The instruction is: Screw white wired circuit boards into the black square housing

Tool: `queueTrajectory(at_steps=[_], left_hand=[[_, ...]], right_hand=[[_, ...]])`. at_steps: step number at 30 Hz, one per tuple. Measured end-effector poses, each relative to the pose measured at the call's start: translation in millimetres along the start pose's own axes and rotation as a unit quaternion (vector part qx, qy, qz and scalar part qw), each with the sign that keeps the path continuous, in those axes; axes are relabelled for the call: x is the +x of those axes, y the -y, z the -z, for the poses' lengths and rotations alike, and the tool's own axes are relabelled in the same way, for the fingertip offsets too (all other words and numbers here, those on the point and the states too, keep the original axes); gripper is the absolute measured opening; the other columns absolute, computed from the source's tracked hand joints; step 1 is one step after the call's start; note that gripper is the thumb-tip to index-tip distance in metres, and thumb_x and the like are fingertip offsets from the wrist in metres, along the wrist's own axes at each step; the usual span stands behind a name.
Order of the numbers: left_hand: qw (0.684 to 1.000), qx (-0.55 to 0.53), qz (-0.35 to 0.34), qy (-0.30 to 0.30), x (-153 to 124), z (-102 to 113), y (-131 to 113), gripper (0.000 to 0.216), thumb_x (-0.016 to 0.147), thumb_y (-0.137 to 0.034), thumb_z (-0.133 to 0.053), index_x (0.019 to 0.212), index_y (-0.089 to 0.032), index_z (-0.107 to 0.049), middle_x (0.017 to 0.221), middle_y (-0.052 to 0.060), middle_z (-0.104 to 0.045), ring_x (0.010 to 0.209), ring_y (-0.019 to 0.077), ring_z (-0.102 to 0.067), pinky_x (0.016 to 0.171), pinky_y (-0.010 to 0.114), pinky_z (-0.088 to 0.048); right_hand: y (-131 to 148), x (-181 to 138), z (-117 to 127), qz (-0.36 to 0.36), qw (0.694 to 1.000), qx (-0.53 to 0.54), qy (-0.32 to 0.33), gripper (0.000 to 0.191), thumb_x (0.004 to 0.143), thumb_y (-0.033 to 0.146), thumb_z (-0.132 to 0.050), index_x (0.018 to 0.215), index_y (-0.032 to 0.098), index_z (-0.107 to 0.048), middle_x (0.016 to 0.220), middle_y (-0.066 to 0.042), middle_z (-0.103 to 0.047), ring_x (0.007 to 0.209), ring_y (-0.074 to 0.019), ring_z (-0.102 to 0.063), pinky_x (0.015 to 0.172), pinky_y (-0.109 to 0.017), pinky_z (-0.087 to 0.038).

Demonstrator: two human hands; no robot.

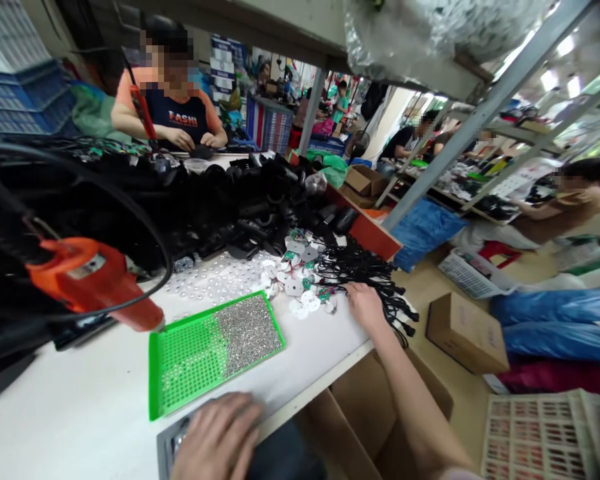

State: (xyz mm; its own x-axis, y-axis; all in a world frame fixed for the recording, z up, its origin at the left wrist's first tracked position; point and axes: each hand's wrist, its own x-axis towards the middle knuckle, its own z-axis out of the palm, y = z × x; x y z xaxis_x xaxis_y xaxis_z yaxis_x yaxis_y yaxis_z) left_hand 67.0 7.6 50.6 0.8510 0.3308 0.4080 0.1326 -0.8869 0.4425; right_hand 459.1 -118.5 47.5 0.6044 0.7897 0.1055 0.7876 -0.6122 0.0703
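My right hand (365, 305) is at the near side of a heap of black cables (353, 263), its fingers bent together around a cable at the wire end. Small circuit boards and white discs (307, 301) on thin wires lie just left of it. At the bottom, my left hand (223, 430) lies over a grey fixture (166, 445), fingers stretched out and a little apart; what is under the palm is hidden. Between the hands sits a green perforated tray (153, 373) with many small metal screws (250, 330) gathered at its right end.
An orange electric screwdriver (97, 277) hangs at left, its black cord looping in front. Black plastic housings (240, 207) are piled along the back. Small clear pieces (213, 279) are scattered behind the tray. A co-worker (180, 113) sits opposite. Cardboard boxes (467, 333) stand right of the table.
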Motion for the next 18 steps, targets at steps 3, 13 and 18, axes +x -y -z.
queueTrajectory(at_steps=[3, 13, 18], left_hand=[[0.988, 0.006, -0.027, 0.152, 58.2, -25.4, -25.9, 0.039, 0.089, -0.025, -0.052, 0.127, -0.029, -0.055, 0.128, 0.006, -0.062, 0.115, 0.0260, -0.057, 0.097, 0.040, -0.045], [0.944, 0.087, 0.067, 0.311, 193.3, -110.8, -51.9, 0.054, 0.088, -0.029, -0.053, 0.138, -0.011, -0.043, 0.132, 0.019, -0.055, 0.119, 0.0322, -0.051, 0.096, 0.042, -0.039], [0.944, 0.102, 0.092, 0.301, 192.8, -131.0, -47.2, 0.050, 0.086, -0.019, -0.051, 0.134, -0.010, -0.044, 0.112, 0.018, -0.065, 0.105, 0.0299, -0.057, 0.090, 0.040, -0.040]], right_hand=[[-1.9, 3.9, -9.8, 0.022, 1.000, 0.006, 0.016, 0.036, 0.088, 0.015, -0.048, 0.121, 0.016, -0.062, 0.117, -0.013, -0.066, 0.105, -0.0260, -0.057, 0.085, -0.035, -0.038], [-13.9, -29.5, -24.8, 0.049, 0.997, 0.056, 0.021, 0.025, 0.092, 0.024, -0.048, 0.105, 0.018, -0.068, 0.106, -0.011, -0.068, 0.100, -0.0249, -0.058, 0.085, -0.034, -0.040], [-20.1, -27.2, -22.3, 0.072, 0.993, 0.092, 0.026, 0.019, 0.091, 0.024, -0.049, 0.094, 0.021, -0.068, 0.101, -0.005, -0.069, 0.097, -0.0199, -0.060, 0.085, -0.030, -0.043]])
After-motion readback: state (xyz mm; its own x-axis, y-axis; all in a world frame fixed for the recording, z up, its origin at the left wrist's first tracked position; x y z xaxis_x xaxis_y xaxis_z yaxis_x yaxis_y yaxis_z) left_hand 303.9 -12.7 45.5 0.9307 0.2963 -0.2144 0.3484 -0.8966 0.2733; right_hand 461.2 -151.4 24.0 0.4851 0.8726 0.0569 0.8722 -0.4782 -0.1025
